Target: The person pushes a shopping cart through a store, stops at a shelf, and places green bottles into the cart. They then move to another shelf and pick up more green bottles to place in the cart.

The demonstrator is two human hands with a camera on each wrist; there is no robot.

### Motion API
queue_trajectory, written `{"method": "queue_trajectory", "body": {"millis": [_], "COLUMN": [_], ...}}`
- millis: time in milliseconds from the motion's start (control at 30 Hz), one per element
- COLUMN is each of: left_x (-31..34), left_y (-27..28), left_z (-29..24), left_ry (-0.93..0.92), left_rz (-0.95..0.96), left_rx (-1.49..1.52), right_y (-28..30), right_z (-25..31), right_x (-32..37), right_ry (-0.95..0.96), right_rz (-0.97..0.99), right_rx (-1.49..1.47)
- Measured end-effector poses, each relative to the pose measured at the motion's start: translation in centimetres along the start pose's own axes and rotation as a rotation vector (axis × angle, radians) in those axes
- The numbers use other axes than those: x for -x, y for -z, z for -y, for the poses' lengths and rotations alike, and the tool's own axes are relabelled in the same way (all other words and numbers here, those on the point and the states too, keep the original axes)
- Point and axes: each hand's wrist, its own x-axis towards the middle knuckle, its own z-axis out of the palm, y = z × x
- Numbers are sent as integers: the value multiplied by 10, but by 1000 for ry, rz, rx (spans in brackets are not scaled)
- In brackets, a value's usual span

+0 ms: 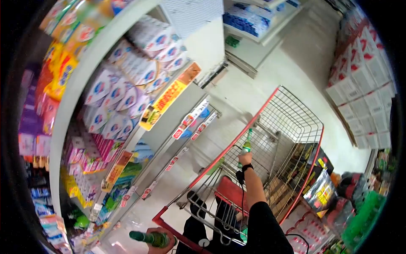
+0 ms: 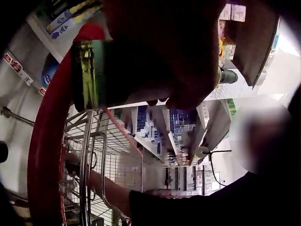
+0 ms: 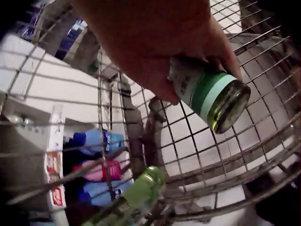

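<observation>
My right hand (image 1: 245,159), with a dark band at the wrist, reaches inside the shopping cart (image 1: 282,122) and grips a green glass bottle (image 1: 247,146). In the right wrist view, that bottle's base points to the lower right, with its pale-banded label below the fingers. Another green bottle (image 3: 143,186) shows its neck at the bottom among the wires. My left hand (image 1: 170,239) holds a green bottle (image 1: 146,238) beside the cart's red handle (image 1: 186,243). In the left wrist view, a yellow-green label (image 2: 88,75) is at one side of the dark hand.
A shelf of white packs (image 1: 120,95) with price strips stands on the left. Stacked red-and-white cartons (image 1: 359,80) line the far right. Wrapped bottle packs (image 1: 311,226) and a green pack (image 1: 364,220) sit right of the cart. The cart holds a red seat flap (image 1: 230,191).
</observation>
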Motion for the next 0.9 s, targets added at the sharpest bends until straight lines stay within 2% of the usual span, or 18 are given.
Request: {"method": "queue_trajectory", "body": {"millis": [33,67,100,133,200,233,267,333,367,467,533,633,733,800,833,867,900], "left_x": [4,7,10,14,19,19,23,33,38,54,60,69,74,76,74,70,66], "left_y": [5,9,8,-2,3,7,12,26,34,63,84,126,160,185,199,212,225], "left_z": [5,8,5,-6,-13,-16,-19,-21,-19,-24,-29,-29,-35,-34,-32,-29,-26], "left_ry": [-98,-180,-270,-441,-531,-601,-605,-608,-574,-599,-640,-667,-697,-709,-713,-717,-720], "left_rz": [-42,3,77,237,301,369,379,377,366,383,396,360,343,312,303,294,284], "left_rx": [-47,-121,-191,-394,-475,-491,-482,-513,-393,-370,-386,-367,-318,-293,-305,-317,-329], "right_y": [6,14,24,40,66,87,109,145,164,208,227,240,231,216,203,190,172], "right_z": [-1,-2,-4,-1,-3,11,19,34,39,65,87,119,131,132,111,130,110], "right_x": [0,1,7,17,20,38,61,95,114,168,229,353,479,557,573,631,642], "right_ry": [-2,-4,-13,-141,-146,-96,-55,157,209,446,515,655,802,786,910,719,785], "right_rz": [36,69,101,231,242,230,217,199,190,172,124,206,283,409,318,539,616], "right_rx": [-7,-12,-13,-292,-276,-264,-257,-303,-275,-149,-187,-287,-327,-273,-159,-325,-282]}}
